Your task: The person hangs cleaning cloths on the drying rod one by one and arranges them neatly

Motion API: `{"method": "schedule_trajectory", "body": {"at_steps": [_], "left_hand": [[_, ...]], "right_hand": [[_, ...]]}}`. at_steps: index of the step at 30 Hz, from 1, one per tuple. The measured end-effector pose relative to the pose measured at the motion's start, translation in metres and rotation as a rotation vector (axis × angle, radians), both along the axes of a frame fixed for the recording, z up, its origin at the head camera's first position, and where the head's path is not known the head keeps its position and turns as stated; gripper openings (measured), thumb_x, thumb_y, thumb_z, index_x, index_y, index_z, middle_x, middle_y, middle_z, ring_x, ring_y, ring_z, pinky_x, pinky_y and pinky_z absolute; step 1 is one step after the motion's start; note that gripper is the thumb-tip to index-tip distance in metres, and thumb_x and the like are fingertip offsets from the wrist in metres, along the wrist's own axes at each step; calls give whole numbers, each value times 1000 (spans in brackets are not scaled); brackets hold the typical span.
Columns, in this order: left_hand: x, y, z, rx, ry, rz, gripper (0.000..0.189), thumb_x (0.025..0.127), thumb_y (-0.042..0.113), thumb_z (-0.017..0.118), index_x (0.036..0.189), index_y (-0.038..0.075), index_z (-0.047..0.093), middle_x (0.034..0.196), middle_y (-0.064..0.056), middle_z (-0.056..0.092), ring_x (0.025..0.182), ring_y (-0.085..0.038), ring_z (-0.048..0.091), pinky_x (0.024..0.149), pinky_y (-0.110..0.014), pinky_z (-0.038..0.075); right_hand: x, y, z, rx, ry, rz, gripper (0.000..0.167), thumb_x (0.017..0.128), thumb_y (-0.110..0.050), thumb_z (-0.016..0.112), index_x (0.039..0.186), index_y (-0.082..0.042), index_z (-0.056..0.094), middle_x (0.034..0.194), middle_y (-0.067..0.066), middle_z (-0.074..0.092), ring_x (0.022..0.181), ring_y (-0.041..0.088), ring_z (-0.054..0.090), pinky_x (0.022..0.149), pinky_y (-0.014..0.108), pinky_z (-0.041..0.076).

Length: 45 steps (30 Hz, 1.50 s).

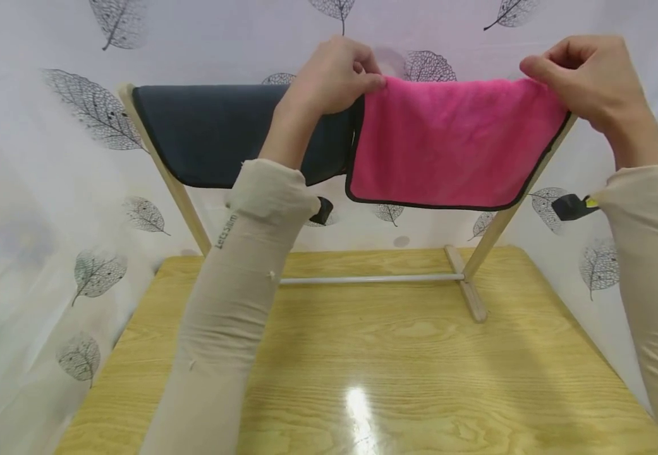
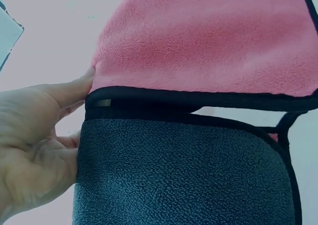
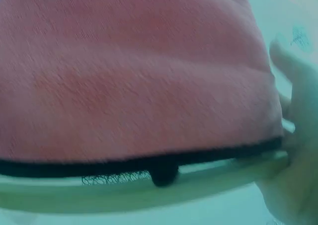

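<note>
A pink towel with black edging hangs folded over the top of a wooden rack, whose right post shows below it. At the towel's upper left, my left hand pinches the fold between thumb and fingers. My right hand holds the fold at the upper right corner, thumb on the near side. Beside it on the left hangs a dark grey towel, also black-edged. In the left wrist view the left thumb is at the pink cloth, next to the dark towel.
The rack stands on a wood-grain table; a white bar joins its base, and a wooden foot shows at right. Behind hangs a white curtain printed with leaves. The rack's left post rises beside the dark towel.
</note>
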<state>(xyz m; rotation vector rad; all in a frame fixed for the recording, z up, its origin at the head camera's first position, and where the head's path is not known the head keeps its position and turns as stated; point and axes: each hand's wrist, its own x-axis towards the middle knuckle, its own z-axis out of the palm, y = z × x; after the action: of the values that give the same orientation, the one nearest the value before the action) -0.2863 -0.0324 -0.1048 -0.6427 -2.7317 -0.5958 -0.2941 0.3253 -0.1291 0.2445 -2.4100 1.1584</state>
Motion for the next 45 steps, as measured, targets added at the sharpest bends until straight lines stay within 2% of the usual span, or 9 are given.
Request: {"method": "schedule_trajectory", "body": {"at_steps": [6,13,18,21,25,28,34,37,45], "left_hand": [[1,2,-1,24,2,41,35,108,36,53,131,17,71,121,-1,63,104,-12,51,91,-23,46],[-1,6,-2,43,-12,92,36,109,35,51,137,15,64,130,-4,62,106,-13,55,92,-24,47],[-1,5,-3,48,0,87,34,108,34,53,133,12,63,130,-5,63,107,-15,56,92,-24,48],[-1,3,-2,40,5,49,34,107,38,56,124,12,71,115,-2,66,98,-12,55,84,-22,46],[0,0,0,51,-50,-1,35,101,43,64,118,15,78,103,0,68,94,-12,52,79,-25,43],[1,0,0,54,-80,-8,36,101,41,66,123,16,77,109,0,69,99,-13,52,80,-26,43],[0,2,-2,16,-12,21,35,105,40,59,124,15,76,117,1,66,98,-11,51,76,-24,43],[0,2,-2,21,2,35,35,106,40,57,124,15,74,120,1,66,100,-11,51,78,-24,44],[-1,3,-4,69,-13,71,37,105,41,58,127,14,71,124,-2,65,100,-13,56,81,-24,47]], "right_hand": [[2,11,6,19,-128,103,20,87,-21,85,105,-15,77,83,-10,62,77,14,42,52,30,26],[1,9,3,-8,-71,137,3,96,-20,76,94,-22,78,74,-9,64,59,7,53,50,14,43],[-1,4,3,-18,-47,76,12,96,-22,75,90,-32,77,72,-15,65,51,4,54,47,13,44],[-2,4,4,-19,-55,26,11,95,-24,77,87,-33,74,71,-18,65,50,2,53,45,14,44],[-2,5,3,-14,-43,-9,13,93,-26,78,83,-28,70,77,-15,61,53,2,51,44,14,43],[-1,6,0,3,-22,-13,16,95,-28,77,80,-29,71,85,-10,57,60,3,50,46,13,42],[5,14,-4,2,-37,83,2,95,-20,76,96,-20,74,99,-5,57,78,10,51,60,12,43],[6,18,-6,-18,-44,140,12,92,-14,79,103,-14,75,99,-6,61,82,13,51,64,11,43],[0,16,-6,-84,-20,182,9,98,-14,73,94,-20,79,78,-8,67,57,5,57,53,12,48]]}}
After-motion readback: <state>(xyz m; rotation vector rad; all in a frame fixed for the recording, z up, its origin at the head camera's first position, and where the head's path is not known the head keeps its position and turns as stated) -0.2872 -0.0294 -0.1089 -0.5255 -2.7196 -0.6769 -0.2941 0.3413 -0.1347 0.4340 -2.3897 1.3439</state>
